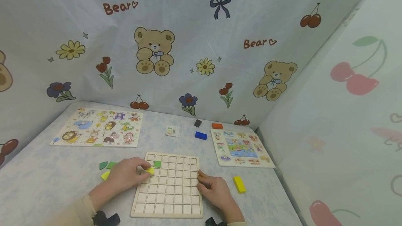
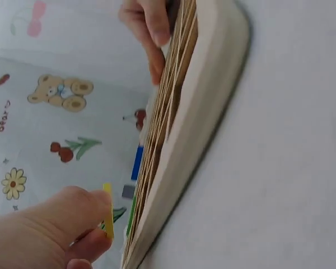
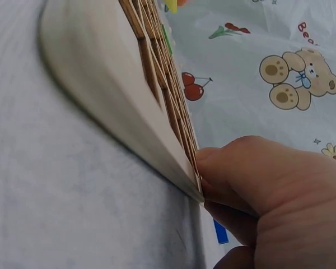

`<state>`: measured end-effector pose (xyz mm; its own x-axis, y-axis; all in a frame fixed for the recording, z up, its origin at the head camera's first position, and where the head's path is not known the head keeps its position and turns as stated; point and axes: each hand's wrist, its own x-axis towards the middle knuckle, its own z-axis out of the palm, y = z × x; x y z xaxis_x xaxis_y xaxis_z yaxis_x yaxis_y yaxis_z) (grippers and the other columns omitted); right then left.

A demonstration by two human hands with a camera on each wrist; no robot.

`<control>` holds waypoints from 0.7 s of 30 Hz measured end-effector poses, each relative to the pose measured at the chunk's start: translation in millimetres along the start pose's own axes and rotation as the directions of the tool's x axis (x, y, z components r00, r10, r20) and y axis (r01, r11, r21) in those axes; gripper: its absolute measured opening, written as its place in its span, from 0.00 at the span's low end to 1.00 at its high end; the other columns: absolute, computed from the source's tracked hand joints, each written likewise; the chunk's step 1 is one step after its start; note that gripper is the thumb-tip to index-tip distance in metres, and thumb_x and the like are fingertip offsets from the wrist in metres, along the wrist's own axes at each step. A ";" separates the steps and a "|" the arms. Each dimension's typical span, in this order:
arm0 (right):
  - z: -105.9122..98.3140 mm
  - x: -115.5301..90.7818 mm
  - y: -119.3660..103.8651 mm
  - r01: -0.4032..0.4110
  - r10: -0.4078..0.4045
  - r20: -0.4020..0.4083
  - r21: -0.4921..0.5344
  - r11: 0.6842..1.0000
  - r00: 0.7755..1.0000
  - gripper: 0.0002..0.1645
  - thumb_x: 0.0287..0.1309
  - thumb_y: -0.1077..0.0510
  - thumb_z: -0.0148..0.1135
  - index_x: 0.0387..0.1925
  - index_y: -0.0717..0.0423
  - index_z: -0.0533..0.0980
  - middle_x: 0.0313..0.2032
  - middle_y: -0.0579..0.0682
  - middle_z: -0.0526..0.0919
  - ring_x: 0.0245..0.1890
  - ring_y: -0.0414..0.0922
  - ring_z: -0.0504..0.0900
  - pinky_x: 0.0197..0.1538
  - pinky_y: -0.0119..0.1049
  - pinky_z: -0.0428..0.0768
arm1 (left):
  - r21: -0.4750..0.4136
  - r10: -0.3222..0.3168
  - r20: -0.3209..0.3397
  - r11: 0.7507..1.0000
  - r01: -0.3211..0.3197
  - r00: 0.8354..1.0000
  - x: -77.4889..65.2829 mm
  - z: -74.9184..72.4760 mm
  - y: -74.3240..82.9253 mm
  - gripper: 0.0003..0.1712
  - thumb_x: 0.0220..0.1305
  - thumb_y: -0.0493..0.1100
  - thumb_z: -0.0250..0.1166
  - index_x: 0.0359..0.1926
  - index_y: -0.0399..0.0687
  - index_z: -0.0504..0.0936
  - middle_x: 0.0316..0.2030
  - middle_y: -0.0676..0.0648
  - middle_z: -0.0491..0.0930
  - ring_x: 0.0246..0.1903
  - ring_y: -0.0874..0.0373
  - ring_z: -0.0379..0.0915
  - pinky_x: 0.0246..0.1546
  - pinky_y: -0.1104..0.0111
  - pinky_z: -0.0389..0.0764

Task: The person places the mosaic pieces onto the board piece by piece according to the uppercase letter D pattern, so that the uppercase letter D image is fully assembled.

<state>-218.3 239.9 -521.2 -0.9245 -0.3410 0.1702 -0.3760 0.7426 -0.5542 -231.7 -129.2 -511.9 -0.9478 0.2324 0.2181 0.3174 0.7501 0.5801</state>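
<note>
A wooden grid board (image 1: 169,186) with square compartments lies on the table. My left hand (image 1: 127,173) pinches a small yellow tile (image 1: 150,171) between thumb and fingertips over the board's upper left cells. In the left wrist view that yellow tile (image 2: 108,210) stands on edge, close to the board. One green square tile (image 1: 157,164) sits in a top-row cell. My right hand (image 1: 215,187) grips the board's right edge; the right wrist view has its thumb (image 3: 213,159) on the upper side and its fingers below, partly hidden.
Left of the board lie green tiles (image 1: 103,165) and a yellow tile (image 1: 105,175). A yellow block (image 1: 239,184) lies to the right. Behind are a blue block (image 1: 201,135), a black block (image 1: 198,123), an orange block (image 1: 217,126), small cards (image 1: 172,131) and two picture puzzles (image 1: 100,128).
</note>
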 end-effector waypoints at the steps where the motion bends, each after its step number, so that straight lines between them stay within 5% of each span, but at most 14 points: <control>1: 0.1 -0.2 -0.1 0.002 -0.002 -0.001 0.003 1.000 1.000 0.22 0.67 0.48 0.67 0.59 0.50 0.82 0.62 0.43 0.81 0.60 0.45 0.83 0.58 0.46 0.82 | 0.003 0.022 -0.013 1.000 -0.022 1.000 0.5 5.0 2.0 0.12 0.56 0.55 0.77 0.43 0.67 0.89 0.39 0.66 0.85 0.32 0.70 0.78 0.30 0.70 0.76; 6: 0.9 -0.4 0.7 0.010 -0.010 -0.005 0.009 1.000 1.000 0.22 0.67 0.49 0.67 0.59 0.50 0.82 0.62 0.43 0.81 0.60 0.45 0.83 0.58 0.46 0.82 | 0.057 0.149 -0.059 0.988 -0.146 0.987 0.6 21.9 3.6 0.08 0.57 0.52 0.78 0.38 0.69 0.88 0.39 0.67 0.85 0.32 0.72 0.79 0.28 0.74 0.75; 12: 1.2 -0.3 2.0 0.021 -0.021 -0.015 -0.002 1.000 1.000 0.22 0.67 0.49 0.67 0.58 0.51 0.83 0.62 0.43 0.82 0.59 0.45 0.83 0.58 0.46 0.82 | 0.077 0.235 -0.093 0.970 -0.229 0.967 -1.5 25.6 2.8 0.06 0.58 0.49 0.77 0.36 0.69 0.90 0.39 0.67 0.86 0.34 0.72 0.81 0.28 0.75 0.77; 21: 2.4 0.0 2.9 0.028 -0.027 -0.027 0.013 1.000 0.999 0.21 0.68 0.48 0.66 0.58 0.51 0.83 0.62 0.43 0.82 0.59 0.44 0.83 0.58 0.46 0.82 | 0.056 0.157 -0.097 0.987 -0.152 0.983 1.8 25.5 4.7 0.05 0.58 0.47 0.78 0.36 0.65 0.93 0.37 0.66 0.80 0.27 0.75 0.72 0.19 0.76 0.67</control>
<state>-219.3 240.7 -524.8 -0.9152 -0.3455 0.2074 -0.4006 0.7252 -0.5600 -232.6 -109.5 -528.8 -0.8790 0.2860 0.3816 0.4557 0.7393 0.4957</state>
